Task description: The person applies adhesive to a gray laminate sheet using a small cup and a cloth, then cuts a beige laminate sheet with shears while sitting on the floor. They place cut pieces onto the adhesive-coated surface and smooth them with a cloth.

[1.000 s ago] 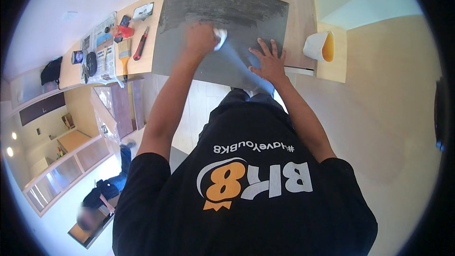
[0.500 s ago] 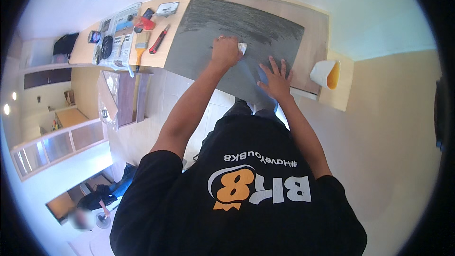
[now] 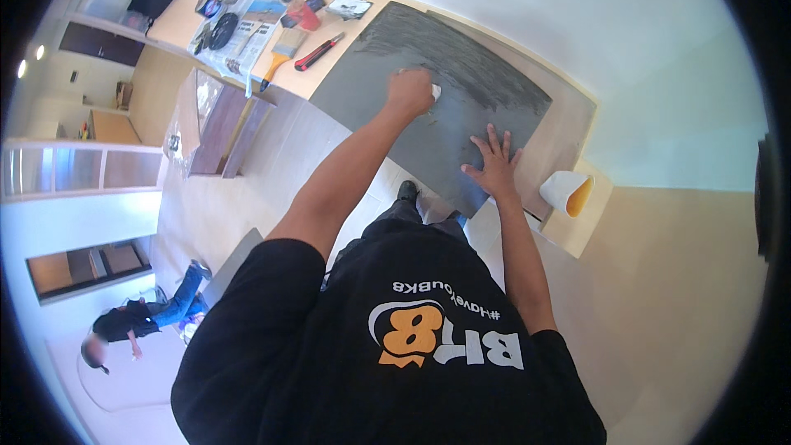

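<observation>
A dark grey panel lies on the wooden counter, its upper part streaked with darker smears. My left hand is closed on a small white wad, likely cloth or paper, and presses it on the panel's middle. Only the wad's edge shows beyond my fingers. Further right and nearer to me, my right hand rests flat on the panel with its fingers spread.
Left of the panel are a red-and-black utility knife, a paintbrush, newspaper and a coiled black item. A white container, orange inside, sits at the right. Another person is at lower left.
The whole view has turned, so the counter and panel appear slanted. My left hand stays closed on the wad against the panel; my right hand remains spread flat on it.
</observation>
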Available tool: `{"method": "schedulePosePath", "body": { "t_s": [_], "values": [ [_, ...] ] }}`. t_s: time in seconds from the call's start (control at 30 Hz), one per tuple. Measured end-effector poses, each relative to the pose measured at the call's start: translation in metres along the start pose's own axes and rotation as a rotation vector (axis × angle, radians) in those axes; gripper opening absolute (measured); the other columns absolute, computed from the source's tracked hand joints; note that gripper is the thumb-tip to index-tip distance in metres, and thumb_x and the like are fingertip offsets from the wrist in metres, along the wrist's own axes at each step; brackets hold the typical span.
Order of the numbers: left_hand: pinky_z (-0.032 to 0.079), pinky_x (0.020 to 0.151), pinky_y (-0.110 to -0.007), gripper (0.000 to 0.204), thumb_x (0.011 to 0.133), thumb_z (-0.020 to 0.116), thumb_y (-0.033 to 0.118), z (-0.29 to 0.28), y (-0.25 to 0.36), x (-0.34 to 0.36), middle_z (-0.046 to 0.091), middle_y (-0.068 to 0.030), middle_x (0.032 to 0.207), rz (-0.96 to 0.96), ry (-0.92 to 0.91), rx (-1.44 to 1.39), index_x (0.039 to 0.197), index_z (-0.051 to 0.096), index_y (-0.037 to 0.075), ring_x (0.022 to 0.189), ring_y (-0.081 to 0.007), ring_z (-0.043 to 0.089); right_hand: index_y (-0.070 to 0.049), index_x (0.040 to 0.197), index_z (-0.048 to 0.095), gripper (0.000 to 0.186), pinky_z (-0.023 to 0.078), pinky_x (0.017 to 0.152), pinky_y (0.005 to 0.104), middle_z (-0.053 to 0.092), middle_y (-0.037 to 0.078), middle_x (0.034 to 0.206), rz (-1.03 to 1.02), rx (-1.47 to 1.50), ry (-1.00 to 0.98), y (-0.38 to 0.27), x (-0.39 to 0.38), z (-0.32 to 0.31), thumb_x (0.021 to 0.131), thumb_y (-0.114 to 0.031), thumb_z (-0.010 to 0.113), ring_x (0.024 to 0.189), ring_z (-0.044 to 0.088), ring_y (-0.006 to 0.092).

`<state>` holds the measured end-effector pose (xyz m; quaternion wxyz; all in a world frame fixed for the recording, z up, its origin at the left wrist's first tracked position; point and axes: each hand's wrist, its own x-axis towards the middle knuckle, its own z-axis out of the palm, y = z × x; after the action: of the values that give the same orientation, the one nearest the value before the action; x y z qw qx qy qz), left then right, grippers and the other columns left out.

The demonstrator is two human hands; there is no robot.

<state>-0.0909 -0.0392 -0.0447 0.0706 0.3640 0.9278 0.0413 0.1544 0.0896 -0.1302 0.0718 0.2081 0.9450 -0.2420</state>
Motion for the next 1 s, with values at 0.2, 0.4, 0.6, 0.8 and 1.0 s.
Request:
{"method": "schedulePosePath", "body": {
  "t_s": [0.2,0.4,0.6,0.8,1.0],
  "values": [
    [0.049,0.092,-0.05,0.034,0.08,0.073,0.029,-0.003,-0.012,-0.001,0.073,-0.0153,0.106,-0.016,-0.033,0.033,0.107,0.071,0.009,0.104,-0.0344,0.068,-0.034,0.147,0.052,0.087,0.003,0.117,0.076,0.018,0.001,0.172,-0.038,-0.015,0.0,0.004,0.015,-0.004,0.069,-0.061,0.08,0.157,0.005,0.0407],
    [0.053,0.082,-0.047,0.037,0.079,0.075,0.034,0.012,-0.037,0.002,0.074,-0.0163,0.101,-0.131,0.09,-0.08,0.106,0.074,0.008,0.097,-0.0334,0.071,-0.032,0.146,0.053,0.09,0.002,0.118,0.0733,0.016,0.001,0.172,-0.004,-0.024,-0.037,0.003,0.017,-0.01,0.066,-0.061,0.082,0.158,0.005,0.0404],
    [0.049,0.07,-0.035,0.042,0.084,0.079,0.036,-0.013,-0.11,0.004,0.071,-0.0024,0.096,-0.305,-0.273,-1.173,0.117,0.074,0.01,0.08,-0.0155,0.062,-0.032,0.145,0.053,0.088,0.008,0.117,0.0759,0.019,0.001,0.171,-0.028,0.01,0.001,0.003,0.014,-0.012,0.067,-0.057,0.084,0.157,0.008,0.0412],
    [0.047,0.096,-0.037,0.043,0.095,0.071,0.022,-0.042,-0.144,-0.013,0.069,-0.0043,0.119,-0.16,-0.493,-1.699,0.133,0.063,0.005,0.11,-0.0173,0.062,-0.03,0.143,0.054,0.084,0.013,0.117,0.0762,0.019,0.001,0.171,-0.021,0.089,0.08,-0.004,0.009,-0.015,0.067,-0.044,0.087,0.156,0.01,0.042],
    [0.043,0.111,-0.043,0.054,0.084,0.081,0.014,-0.058,-0.148,-0.012,0.067,-0.0069,0.133,0.289,-0.601,-2.044,0.134,0.063,0.007,0.127,-0.0247,0.059,-0.03,0.143,0.054,0.084,0.014,0.118,0.074,0.018,-0.001,0.171,0.0,0.094,0.086,-0.007,0.006,-0.016,0.066,-0.038,0.087,0.157,0.011,0.0392]
  ]
}}
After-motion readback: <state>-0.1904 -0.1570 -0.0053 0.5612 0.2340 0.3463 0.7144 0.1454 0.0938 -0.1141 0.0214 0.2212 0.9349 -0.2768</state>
